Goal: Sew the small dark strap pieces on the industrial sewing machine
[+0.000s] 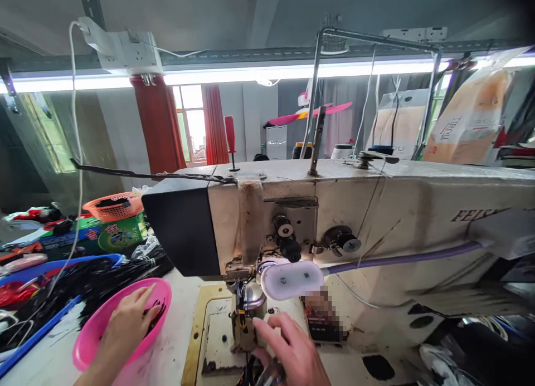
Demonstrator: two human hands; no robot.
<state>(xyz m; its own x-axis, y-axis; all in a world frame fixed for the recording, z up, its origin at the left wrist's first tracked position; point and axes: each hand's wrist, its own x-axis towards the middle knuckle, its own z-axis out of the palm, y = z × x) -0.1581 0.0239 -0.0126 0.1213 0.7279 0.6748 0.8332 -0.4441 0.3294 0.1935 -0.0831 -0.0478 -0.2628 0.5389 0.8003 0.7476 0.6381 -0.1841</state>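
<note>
Far left there's a blue tray (62, 313) stuffed with a heap of black strips (96, 283), and behind it an orange mesh basket (113, 206) sitting on some green packaging. Next over, a pink bowl (94, 341) rests on the white bench (54, 358), and the left hand (127, 322) is dipped right into it, fingers curled loosely over the small dark pieces (157, 313) lying at the far side of the bowl; the fingertips are touching them, but I can't tell whether it has actually pinched one. Moving to the middle, the big grubby white sewing machine (376, 219) fills most of the view, with a black cover on its left end and a red-handled screwdriver (230, 138) standing on top. A little white lamp (291, 279) hangs just under the head. The needle and presser foot (241, 319) sit below that on the plate, and the right hand (288, 347) is just to the right of them, fingers loosely spread, index finger reaching toward the foot and nearly touching it. Some dark material pokes out under that hand at the bottom edge, too cut off to identify.
</note>
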